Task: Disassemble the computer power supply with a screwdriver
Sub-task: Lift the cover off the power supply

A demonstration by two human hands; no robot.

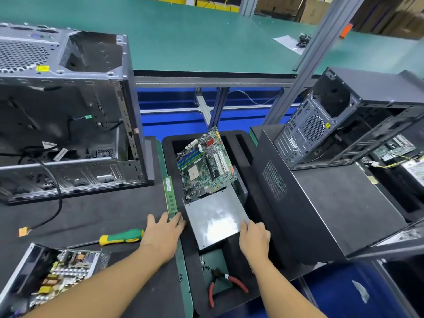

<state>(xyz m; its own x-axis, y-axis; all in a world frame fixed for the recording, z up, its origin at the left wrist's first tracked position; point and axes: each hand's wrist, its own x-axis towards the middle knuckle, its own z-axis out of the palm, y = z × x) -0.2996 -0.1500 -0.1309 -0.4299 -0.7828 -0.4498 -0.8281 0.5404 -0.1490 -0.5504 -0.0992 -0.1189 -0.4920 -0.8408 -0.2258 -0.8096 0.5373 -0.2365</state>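
Lying nearest, at the lower-left of the table [91,216]: opened power supply [52,274], lid off, board and coils showing. Red-handled pliers [226,283] are sitting in the near compartment of the black tray [192,260]. Green-and-yellow screwdriver [121,236] is resting untouched just beside the left wrist.

Left hand [164,235] is pressing straight fingers against the left corner of a grey metal plate [215,219]. Right hand [253,239] is lying on the plate's right edge (whether its fingers are hooking under, cannot tell). The plate is leaning over a motherboard [205,164] in the tray, with a memory stick [170,196] lying along the left rim. Left computer case [68,111] and right computer case [344,115] are standing beyond.

Risk: the plate is sitting loose, so a slip could scrape the motherboard or nick a finger.

Writing: yellow case stickers and the memory stick's label are showing too small to read.
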